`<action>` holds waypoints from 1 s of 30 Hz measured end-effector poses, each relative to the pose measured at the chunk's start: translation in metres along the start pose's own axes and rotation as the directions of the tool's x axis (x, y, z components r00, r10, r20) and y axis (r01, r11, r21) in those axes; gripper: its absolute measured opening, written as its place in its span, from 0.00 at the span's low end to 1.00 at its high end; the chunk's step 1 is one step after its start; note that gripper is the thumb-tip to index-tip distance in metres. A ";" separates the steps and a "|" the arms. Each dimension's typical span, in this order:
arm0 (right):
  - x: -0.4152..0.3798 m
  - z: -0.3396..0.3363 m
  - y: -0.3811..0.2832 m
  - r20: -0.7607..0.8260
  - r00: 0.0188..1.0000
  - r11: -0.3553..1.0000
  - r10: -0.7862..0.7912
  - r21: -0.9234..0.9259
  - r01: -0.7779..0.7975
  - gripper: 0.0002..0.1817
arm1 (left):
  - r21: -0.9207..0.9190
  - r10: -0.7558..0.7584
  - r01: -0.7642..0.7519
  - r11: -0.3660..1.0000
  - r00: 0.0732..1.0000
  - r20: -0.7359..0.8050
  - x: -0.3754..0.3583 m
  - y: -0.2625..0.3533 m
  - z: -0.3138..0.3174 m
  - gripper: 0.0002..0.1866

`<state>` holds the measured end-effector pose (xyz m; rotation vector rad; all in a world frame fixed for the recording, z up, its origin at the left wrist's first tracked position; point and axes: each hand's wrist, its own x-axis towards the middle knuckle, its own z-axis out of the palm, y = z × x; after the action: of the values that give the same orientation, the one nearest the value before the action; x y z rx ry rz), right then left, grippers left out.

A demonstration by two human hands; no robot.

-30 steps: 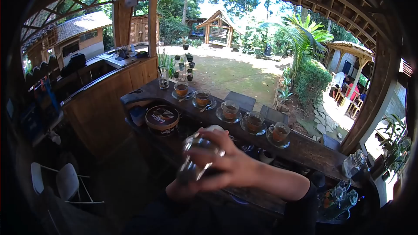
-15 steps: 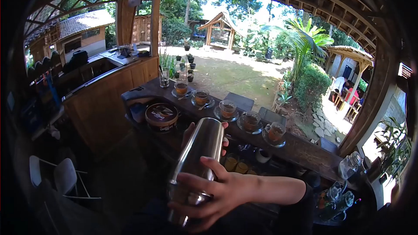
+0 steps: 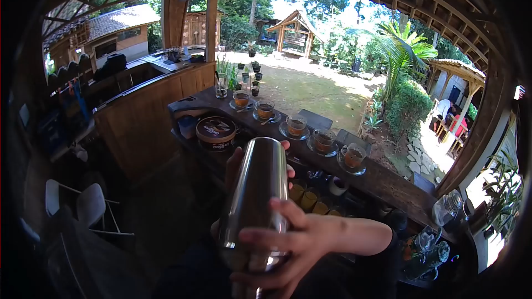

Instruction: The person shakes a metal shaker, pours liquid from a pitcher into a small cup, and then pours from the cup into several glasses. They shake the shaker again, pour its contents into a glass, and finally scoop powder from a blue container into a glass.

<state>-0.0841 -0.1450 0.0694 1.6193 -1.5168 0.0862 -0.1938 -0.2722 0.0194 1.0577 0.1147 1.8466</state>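
Note:
A shiny metal cocktail shaker [image 3: 256, 180] is held tilted in front of me, between both hands. Around its lower end wrap the fingers of my right hand [image 3: 296, 238], the forearm coming in from the right. My left hand [image 3: 234, 167] grips the upper part from behind; the shaker hides most of it, with fingertips showing along the right edge. Past the shaker, several glass cups of brown drink, one of them a glass cup [image 3: 295, 126], stand on saucers along the wooden counter [image 3: 388, 191].
A round brown tub [image 3: 216, 132] sits on the lower shelf, left of the shaker. Several yellowish glasses [image 3: 308, 199] stand below the counter. Glass jugs [image 3: 435, 257] and a jar [image 3: 446, 209] are at right. A white chair [image 3: 91, 205] is at lower left. People [image 3: 443, 109] sit outside.
The shaker and both hands have shifted slightly right, and the shaker now stands more upright in view. The whole scene has also slid a little to the right as my head turned.

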 end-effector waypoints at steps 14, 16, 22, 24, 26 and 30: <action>-0.018 -0.053 -0.052 -0.010 0.994 0.988 -0.106 -0.119 0.104 0.26 | -0.167 0.139 -0.161 0.973 0.981 -0.135 0.012 -0.078 0.042 0.44; -0.031 -0.055 -0.029 -0.177 0.983 0.983 0.040 0.182 -0.007 0.25 | -0.294 0.062 -0.143 0.945 0.962 -0.266 0.022 -0.084 0.031 0.39; -0.065 -0.057 -0.016 -0.131 0.814 0.819 0.567 0.203 -0.537 0.33 | 0.070 0.281 -0.291 0.954 0.786 -0.550 0.046 -0.116 -0.018 0.11; -0.041 -0.072 -0.051 -0.131 0.952 0.961 0.275 0.009 -0.276 0.31 | -0.138 -0.016 -0.052 0.989 0.892 -0.453 0.036 -0.108 0.018 0.32; -0.033 -0.074 -0.075 -0.140 0.983 0.988 0.119 -0.077 -0.131 0.31 | -0.134 -0.059 0.026 0.991 0.967 -0.249 0.033 -0.113 0.030 0.44; -0.052 -0.079 -0.056 -0.188 0.968 0.976 0.165 0.170 -0.133 0.29 | -0.171 0.068 -0.113 0.979 0.966 -0.250 0.034 -0.135 0.025 0.37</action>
<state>-0.0111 -0.0639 0.0555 1.5620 -1.5015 0.4498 -0.0873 -0.1831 -0.0106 0.7162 0.0386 2.0228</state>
